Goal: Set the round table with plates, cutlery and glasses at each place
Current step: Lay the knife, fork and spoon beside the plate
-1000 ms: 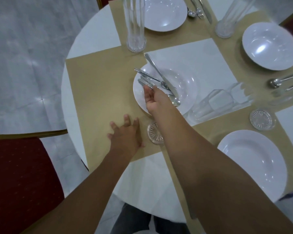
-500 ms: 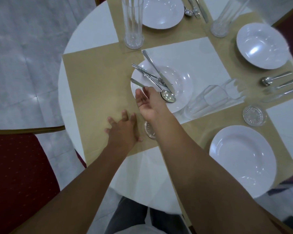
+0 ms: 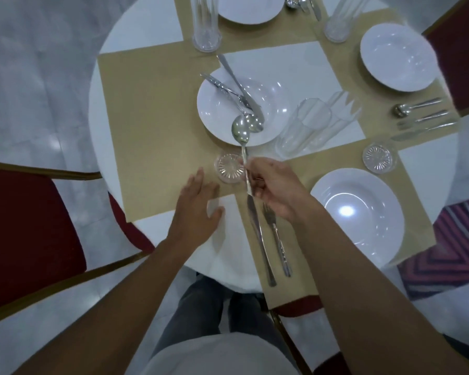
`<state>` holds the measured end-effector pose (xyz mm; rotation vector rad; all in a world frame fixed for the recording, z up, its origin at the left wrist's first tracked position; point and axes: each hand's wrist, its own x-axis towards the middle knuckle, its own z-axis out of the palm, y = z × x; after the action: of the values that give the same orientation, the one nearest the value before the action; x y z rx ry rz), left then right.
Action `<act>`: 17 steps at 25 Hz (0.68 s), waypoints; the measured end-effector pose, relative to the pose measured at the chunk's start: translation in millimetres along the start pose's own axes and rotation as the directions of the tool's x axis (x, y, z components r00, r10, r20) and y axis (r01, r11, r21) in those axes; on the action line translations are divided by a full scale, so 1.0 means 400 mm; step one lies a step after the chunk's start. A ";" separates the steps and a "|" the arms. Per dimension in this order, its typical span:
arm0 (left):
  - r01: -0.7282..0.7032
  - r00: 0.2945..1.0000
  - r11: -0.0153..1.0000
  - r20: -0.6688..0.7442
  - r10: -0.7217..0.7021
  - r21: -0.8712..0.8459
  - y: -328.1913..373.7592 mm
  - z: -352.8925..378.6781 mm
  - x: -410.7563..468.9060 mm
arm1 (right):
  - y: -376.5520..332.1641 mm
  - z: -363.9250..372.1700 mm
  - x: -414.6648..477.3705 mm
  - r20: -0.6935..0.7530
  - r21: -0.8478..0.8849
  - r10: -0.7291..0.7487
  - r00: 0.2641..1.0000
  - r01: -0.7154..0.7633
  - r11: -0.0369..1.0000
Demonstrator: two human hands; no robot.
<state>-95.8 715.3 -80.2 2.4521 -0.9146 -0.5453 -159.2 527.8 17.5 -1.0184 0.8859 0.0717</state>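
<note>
Spoon [image 3: 240,131] in right hand [image 3: 275,185] — handle across centre plate [image 3: 271,104] near rim.

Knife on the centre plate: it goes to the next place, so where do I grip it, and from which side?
Pinch the knife by the end jutting past the far-left rim of the plate, coming from that side: it sticks out clear, while the other end lies against the fork.
</note>
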 end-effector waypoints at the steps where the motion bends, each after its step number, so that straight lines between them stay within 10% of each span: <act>1: -0.002 1.000 0.999 -0.004 0.001 -0.052 0.032 0.014 -0.037 | 0.019 -0.037 -0.026 -0.039 -0.055 -0.021 0.999 0.019 0.998; 5: 0.009 0.994 0.998 0.105 -0.016 0.067 0.119 0.063 -0.131 | 0.096 -0.180 -0.133 -0.123 -0.401 -0.155 0.980 0.094 0.911; 9: 0.036 0.975 0.962 0.201 -0.093 0.272 0.162 0.068 -0.148 | 0.151 -0.278 -0.190 -0.079 -0.828 -0.356 0.931 0.137 0.543; 17: 0.040 0.952 0.911 0.260 -0.159 0.411 0.189 0.087 -0.149 | 0.226 -0.288 -0.206 -0.087 -0.937 -0.363 0.928 0.048 0.347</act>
<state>-193.2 695.6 -55.2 2.8525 -1.1119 -0.8429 -323.2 517.6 -16.4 -2.2994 0.9572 0.2352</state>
